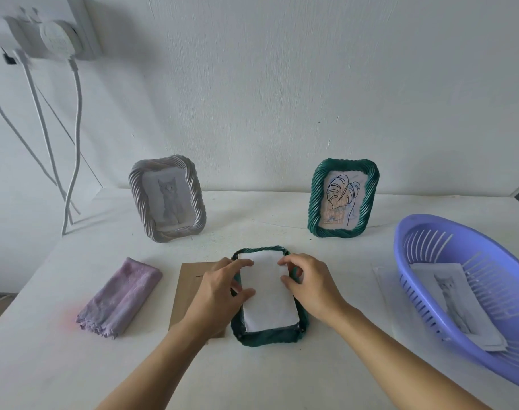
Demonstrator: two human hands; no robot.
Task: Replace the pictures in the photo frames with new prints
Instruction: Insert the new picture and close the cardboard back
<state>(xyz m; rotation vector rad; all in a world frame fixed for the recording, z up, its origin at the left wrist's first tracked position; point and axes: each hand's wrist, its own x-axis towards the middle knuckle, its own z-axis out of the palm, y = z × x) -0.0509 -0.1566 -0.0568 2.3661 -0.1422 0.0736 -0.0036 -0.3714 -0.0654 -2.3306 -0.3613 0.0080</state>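
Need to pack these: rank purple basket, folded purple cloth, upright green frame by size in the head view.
1. purple basket.
2-3. folded purple cloth, upright green frame: alike; cloth sits nearer, so unranked.

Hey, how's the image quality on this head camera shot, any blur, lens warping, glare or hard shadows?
Head view: the light is soft and even and the shadows are faint. The wide lens stretches the purple basket at the right border. The wall socket at top left is smeared. The left hand, right hand and green frame at centre look sharp. No glare is evident.
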